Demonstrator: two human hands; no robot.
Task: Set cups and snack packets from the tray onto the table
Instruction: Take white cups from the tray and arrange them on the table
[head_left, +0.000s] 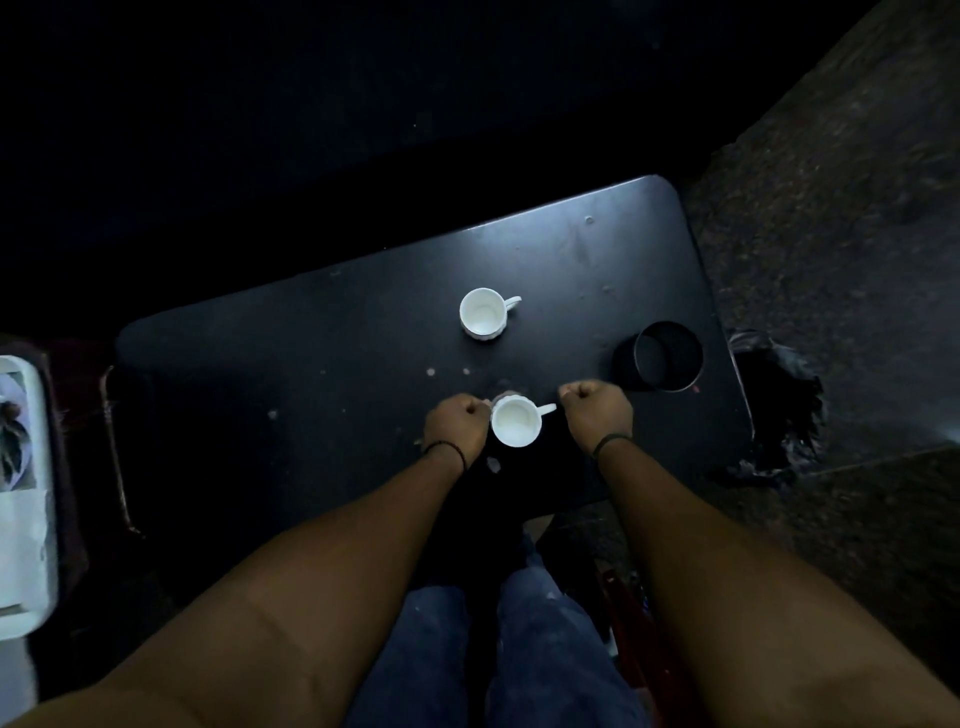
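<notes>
Two white cups on the dark tabletop (291, 364), both upright & nothing visible inside, just pale glossy interiors. Far cup (483, 313) sits near the tabletop's middle, handle pointing right, w/ a ribbed or scalloped lower wall. Near cup (515, 427) is close to the front edge, between both hands, round rim, smooth white inside, thin loop handle sticking out to the right. Left hand (457, 426) has its fingers curled against the cup's left side, touching the rim/wall. Right hand (597, 415) is curled into a fist, fingertips pinching the handle's end. Thin dark band on each wrist. A black cylinder container (660, 358) stands upright at the tabletop's right side, well apart from the cups; inside too dark to tell. Tabletop is matte black w/ rounded corners, speckled w/ pale spots & crumbs. At far left edge, a light-colored tray (23, 499) w/ rounded corners holds something pale; contents unclear. Speckled stone-look floor (831, 208) on the right.
</notes>
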